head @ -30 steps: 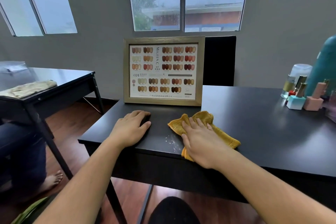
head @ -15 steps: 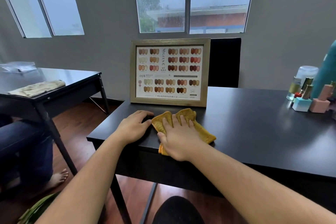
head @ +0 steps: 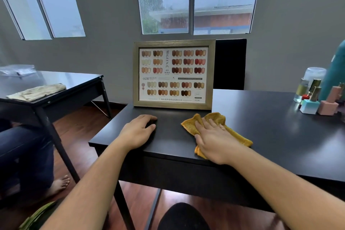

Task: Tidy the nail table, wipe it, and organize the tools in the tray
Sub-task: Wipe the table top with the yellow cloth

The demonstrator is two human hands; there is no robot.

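The right hand presses the yellow cloth flat on the black tabletop close to the near edge, fingers straight and spread. The left hand rests at nine o'clock of it, fingers curved over a dark patch; whether they hold anything I cannot tell. The framed colour chart stands propped at twelve o'clock, just beyond the cloth. A long forward stroke could knock its foot and tip it. A wide sweep toward two o'clock might topple the polish bottles.
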